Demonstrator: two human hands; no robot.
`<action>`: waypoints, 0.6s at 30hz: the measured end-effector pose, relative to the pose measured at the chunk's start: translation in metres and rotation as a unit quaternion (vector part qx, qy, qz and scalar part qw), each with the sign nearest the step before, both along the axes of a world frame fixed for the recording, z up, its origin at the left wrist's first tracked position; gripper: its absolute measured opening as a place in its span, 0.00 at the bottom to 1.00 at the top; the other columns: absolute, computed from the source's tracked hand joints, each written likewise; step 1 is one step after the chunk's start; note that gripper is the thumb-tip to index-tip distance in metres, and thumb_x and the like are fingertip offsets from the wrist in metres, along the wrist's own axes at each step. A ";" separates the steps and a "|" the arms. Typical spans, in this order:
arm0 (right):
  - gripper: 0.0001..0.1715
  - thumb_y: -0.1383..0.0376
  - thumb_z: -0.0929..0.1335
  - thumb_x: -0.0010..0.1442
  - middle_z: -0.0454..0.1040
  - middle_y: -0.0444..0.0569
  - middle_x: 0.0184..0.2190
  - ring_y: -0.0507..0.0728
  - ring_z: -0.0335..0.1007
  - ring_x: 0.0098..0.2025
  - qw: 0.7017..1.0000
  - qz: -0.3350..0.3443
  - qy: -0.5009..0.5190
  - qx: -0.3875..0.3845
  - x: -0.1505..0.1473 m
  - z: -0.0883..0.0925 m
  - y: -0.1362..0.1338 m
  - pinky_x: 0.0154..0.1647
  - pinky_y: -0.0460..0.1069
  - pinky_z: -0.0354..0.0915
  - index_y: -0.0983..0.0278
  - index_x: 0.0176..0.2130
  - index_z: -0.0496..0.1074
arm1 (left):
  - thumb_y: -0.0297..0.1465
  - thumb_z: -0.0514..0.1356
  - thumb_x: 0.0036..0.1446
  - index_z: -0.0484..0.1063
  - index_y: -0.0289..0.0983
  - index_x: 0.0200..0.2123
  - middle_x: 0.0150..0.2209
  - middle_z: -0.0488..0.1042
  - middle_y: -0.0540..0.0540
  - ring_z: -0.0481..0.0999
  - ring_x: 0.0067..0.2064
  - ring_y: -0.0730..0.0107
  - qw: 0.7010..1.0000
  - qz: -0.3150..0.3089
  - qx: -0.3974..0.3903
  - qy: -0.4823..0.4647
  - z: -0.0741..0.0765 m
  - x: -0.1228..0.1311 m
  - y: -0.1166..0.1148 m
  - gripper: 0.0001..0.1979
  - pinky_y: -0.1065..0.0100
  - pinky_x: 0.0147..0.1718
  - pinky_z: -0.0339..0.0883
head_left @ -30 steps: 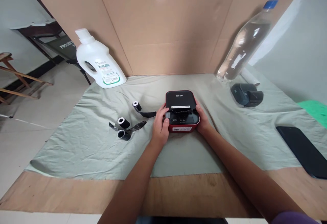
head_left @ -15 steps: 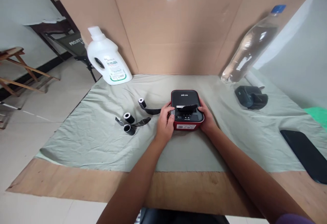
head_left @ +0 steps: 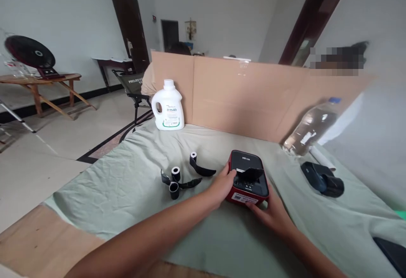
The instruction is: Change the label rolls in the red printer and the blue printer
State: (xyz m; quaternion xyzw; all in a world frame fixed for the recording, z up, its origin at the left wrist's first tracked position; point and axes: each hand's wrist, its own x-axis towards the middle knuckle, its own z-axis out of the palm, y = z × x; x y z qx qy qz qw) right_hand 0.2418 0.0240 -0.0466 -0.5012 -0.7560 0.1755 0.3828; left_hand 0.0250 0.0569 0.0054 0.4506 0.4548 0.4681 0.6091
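red-and-black boxy device (head_left: 245,185) | top up | black strip (head_left: 253,173) jutting from top | white label (head_left: 243,198) on near side | between both hands (head_left: 224,184)

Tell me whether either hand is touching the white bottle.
No: the left hand and right hand are on the small machine, while the white bottle stands apart by the cardboard.

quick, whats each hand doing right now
Left hand: holding the red and black device by its left side.
Right hand: holding the same device at its near right corner, thumb on the front edge.
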 end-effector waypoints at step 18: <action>0.40 0.60 0.79 0.43 0.75 0.56 0.49 0.73 0.73 0.53 0.984 0.116 0.106 -0.086 -0.290 0.079 0.172 0.52 0.66 0.70 0.58 0.53 0.65 | 0.37 0.60 0.63 0.78 0.34 0.43 0.36 0.84 0.42 0.84 0.41 0.57 0.949 0.300 0.015 -0.093 0.061 -0.230 0.117 0.13 0.59 0.47 0.76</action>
